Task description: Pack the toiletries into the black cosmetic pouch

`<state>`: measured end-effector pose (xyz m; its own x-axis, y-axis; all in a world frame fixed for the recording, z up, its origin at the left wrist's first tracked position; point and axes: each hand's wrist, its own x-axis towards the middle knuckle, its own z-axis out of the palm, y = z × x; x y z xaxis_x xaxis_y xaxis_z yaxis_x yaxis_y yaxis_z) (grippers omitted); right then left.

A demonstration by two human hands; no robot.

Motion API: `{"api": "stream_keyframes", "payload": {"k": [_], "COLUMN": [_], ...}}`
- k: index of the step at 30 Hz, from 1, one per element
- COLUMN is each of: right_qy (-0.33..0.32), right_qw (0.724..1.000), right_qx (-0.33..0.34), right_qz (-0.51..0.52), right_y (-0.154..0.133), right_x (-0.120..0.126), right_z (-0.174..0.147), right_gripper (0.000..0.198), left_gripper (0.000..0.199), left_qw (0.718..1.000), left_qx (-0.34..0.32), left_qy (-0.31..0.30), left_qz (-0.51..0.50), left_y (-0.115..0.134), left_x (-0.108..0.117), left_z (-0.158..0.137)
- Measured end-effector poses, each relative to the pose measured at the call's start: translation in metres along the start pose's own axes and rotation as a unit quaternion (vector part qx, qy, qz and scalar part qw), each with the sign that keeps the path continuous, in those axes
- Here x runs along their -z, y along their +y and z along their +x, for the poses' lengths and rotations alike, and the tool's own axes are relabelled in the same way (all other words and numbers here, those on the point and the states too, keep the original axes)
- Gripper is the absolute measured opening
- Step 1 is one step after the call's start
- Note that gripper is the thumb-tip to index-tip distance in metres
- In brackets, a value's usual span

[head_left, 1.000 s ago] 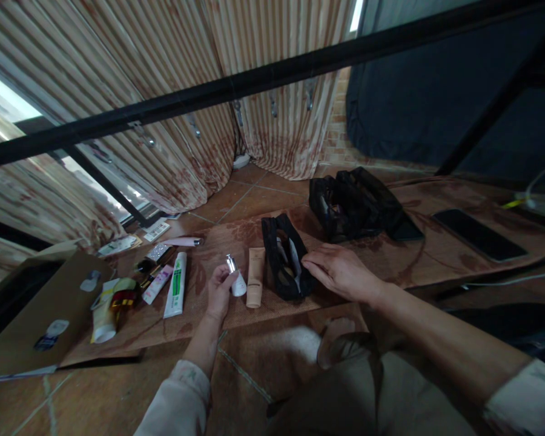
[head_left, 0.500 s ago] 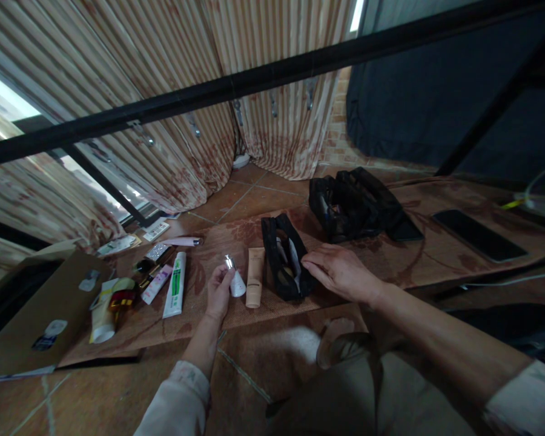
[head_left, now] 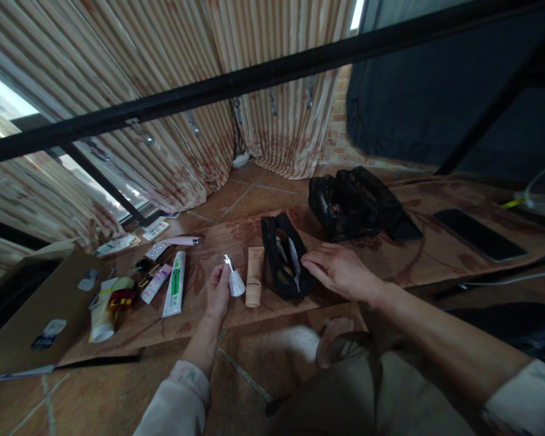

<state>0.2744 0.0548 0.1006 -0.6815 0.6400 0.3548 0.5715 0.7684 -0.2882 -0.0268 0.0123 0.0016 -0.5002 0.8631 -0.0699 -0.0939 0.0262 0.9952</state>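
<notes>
A small white bottle with a silver neck (head_left: pixel 236 282) is on the patterned cloth, leaning slightly. Close against its left side is my left hand (head_left: pixel 218 289), fingers loosely curled and no longer wrapped round it. Just right of the bottle lies a tan squeeze tube (head_left: pixel 254 277). An unzipped black cosmetic pouch (head_left: pixel 279 280) sits beside that tube, with items and a pale lining showing inside. My right hand (head_left: pixel 333 269) pinches the pouch's right edge; its fingertips are partly hidden.
On the left are a white-green tube (head_left: pixel 175 284), a pink tube (head_left: pixel 156 283), an amber jar (head_left: pixel 122 297) and a cardboard box (head_left: pixel 49 309). A larger black bag (head_left: pixel 354 206) and a phone (head_left: pixel 479 234) lie to the right. A dark bar (head_left: pixel 236 82) crosses above.
My left thumb and fingers have drawn back slightly left from the white bottle, showing more of it. My right hand and the pouch have stayed in place.
</notes>
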Motion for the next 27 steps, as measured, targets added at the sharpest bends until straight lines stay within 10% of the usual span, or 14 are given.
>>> {"api": "stream_keyframes", "payload": {"k": [27], "right_qy": [-0.005], "right_qw": [1.000], "right_qx": [0.004], "right_qz": [0.003], "right_y": [0.0000], "right_x": [0.0001], "right_z": [0.0000], "right_gripper": [0.033], "left_gripper": [0.036], "left_qw": [1.000], "left_qx": [-0.018], "left_qy": [-0.019], "left_qz": [-0.006], "left_y": [-0.0080], "left_x": [0.0041], "left_z": [0.0067]}}
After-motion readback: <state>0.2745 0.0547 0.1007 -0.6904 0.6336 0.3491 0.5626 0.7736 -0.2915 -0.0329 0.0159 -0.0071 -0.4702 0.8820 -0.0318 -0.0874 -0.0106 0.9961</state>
